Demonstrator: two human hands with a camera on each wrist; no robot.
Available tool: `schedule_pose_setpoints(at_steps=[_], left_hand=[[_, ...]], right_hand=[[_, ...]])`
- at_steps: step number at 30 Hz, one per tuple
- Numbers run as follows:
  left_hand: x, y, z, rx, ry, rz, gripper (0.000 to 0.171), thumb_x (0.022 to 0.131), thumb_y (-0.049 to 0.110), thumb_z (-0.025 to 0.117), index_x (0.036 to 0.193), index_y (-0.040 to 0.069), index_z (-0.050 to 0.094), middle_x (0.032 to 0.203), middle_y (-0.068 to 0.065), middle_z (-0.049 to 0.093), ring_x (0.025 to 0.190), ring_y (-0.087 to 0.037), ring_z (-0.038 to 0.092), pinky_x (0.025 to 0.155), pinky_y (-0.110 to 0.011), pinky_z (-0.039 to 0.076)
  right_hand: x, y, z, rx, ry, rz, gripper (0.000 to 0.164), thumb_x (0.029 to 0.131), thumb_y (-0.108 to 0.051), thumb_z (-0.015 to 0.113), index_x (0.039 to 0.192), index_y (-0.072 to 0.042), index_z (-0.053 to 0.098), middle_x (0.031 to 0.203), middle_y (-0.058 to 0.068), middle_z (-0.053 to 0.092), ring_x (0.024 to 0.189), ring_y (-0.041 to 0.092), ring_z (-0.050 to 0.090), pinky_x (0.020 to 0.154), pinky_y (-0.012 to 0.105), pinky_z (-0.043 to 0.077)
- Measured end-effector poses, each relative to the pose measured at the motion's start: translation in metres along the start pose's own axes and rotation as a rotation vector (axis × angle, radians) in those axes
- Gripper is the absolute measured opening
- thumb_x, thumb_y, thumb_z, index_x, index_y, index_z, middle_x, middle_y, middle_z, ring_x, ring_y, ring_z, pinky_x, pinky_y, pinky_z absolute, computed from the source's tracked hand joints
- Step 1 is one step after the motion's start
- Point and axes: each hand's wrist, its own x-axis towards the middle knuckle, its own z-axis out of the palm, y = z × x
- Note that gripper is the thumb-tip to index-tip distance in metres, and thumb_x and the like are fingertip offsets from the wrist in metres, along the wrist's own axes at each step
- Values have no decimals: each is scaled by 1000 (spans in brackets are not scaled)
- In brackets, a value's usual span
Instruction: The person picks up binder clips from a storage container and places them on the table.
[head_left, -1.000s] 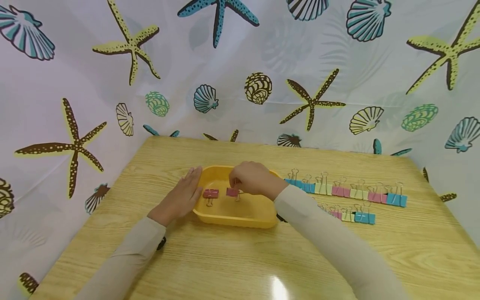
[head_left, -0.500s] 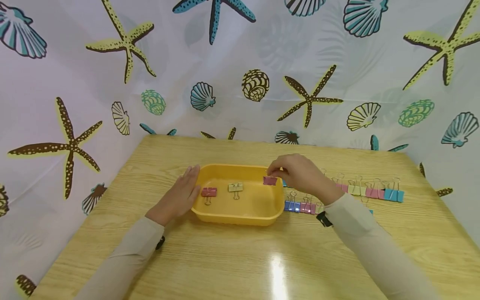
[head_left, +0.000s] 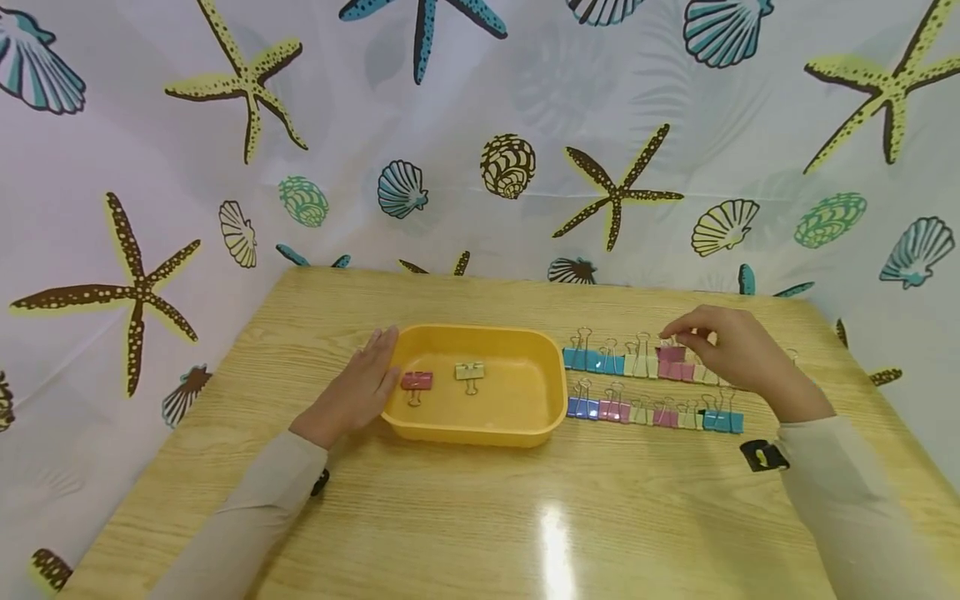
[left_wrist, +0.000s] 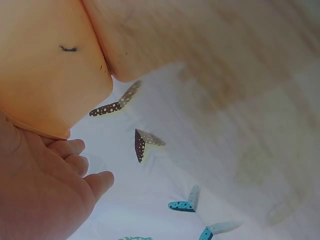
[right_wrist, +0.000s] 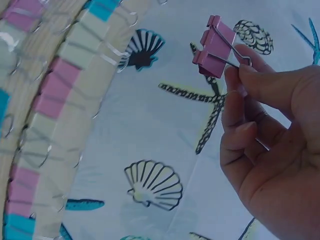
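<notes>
My left hand lies with extended fingers against the left wall of a yellow tray. In the tray are a pink binder clip and a pale yellow binder clip. My right hand pinches another pink binder clip by its wire handles, thumb against fingertips. From the head camera, this held clip overlaps a pink clip in the back row; the right wrist view shows it raised apart from the row. Part of the back row is hidden behind my right hand.
Right of the tray, binder clips stand in two rows, handles up. The back row begins with blue clips; the front row runs from a dark blue clip to a blue one. A patterned cloth hangs behind the wooden table.
My right hand has picked the pink binder clip from the tray and carried it right, past the tray's rim, to over the back row. My left hand has stayed at the tray.
</notes>
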Motion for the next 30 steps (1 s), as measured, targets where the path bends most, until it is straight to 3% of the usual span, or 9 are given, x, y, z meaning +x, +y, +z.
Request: schedule_pose_setpoints(at_steps=[5, 15, 23, 30], left_hand=[[0, 0, 0, -6, 2, 1, 61, 106, 25, 30, 153, 0, 2, 160, -17, 6, 147, -33, 0, 115, -57, 10], [0, 0, -2, -8, -3, -8, 61, 106, 25, 30, 153, 0, 3, 160, -16, 5, 147, -33, 1, 115, -57, 10], [-1, 2, -2, -9, -9, -16, 61, 106, 26, 31, 153, 0, 2, 160, -16, 5, 147, -33, 2, 116, -56, 10], [0, 0, -1, -9, -8, -9, 61, 106, 25, 30, 153, -1, 1, 160, -17, 5, 147, -34, 1, 115, -57, 10]], right_hand=[[-29, 38, -5, -33, -10, 90, 18, 91, -2, 62, 103, -7, 74, 94, 9, 69, 69, 12, 53, 48, 25, 38], [-77, 96, 6, -43, -106, 187, 15, 89, 0, 63, 100, -2, 73, 91, 13, 68, 71, 15, 58, 54, 27, 44], [-92, 117, 16, -7, -203, 227, 13, 91, -4, 62, 99, -7, 73, 93, 8, 68, 72, 8, 55, 58, 26, 46], [-93, 122, 25, 2, -207, 177, 14, 92, -3, 61, 100, -8, 72, 92, 2, 66, 75, 2, 55, 63, 24, 50]])
